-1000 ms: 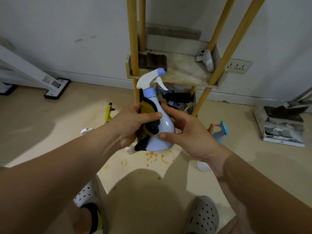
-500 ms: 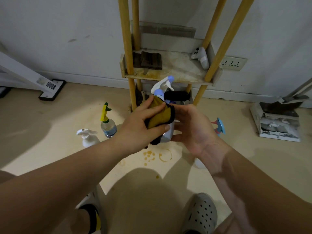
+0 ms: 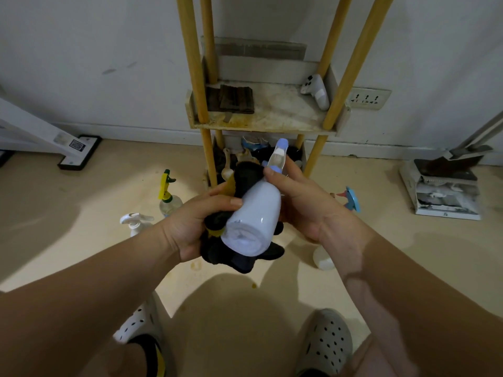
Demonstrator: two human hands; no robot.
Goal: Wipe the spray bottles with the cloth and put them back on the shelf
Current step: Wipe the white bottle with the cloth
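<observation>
**Beige floor, yellow-post rack: bottle held in both hands**

Beige floor [image 3: 81, 213] under a white wall, stained in spots near the middle. Against the wall, a wooden shelf [image 3: 261, 127] on four yellow round posts. On its upper board: a dark folded cloth [image 3: 235, 99] at the left, a white game controller [image 3: 315, 91] at the right rear. Lower tier crowded with items too dark to identify.

Pale lavender plastic spray bottle [image 3: 253, 219] off the shelf, in the air in front of it, above the floor. Tilted steeply: base toward the camera, trigger head pointing away toward the lower tier.

Left hand [image 3: 196, 221]: fingers curled round a bunched black-and-yellow cloth [image 3: 242, 257], thumb pressed on the bottle's side. Cloth against the bottle's left side and underside, loose ends hanging below the base.

Right hand [image 3: 304, 202]: wrapped round the bottle's shoulder and neck, thumb on top.

On the floor, left of the hands: a clear bottle with yellow-green trigger [image 3: 167, 197] and a white trigger bottle [image 3: 136, 223], near each other. Right of the hands: a blue-headed spray bottle [image 3: 351, 198], mostly hidden behind the right hand.
</observation>
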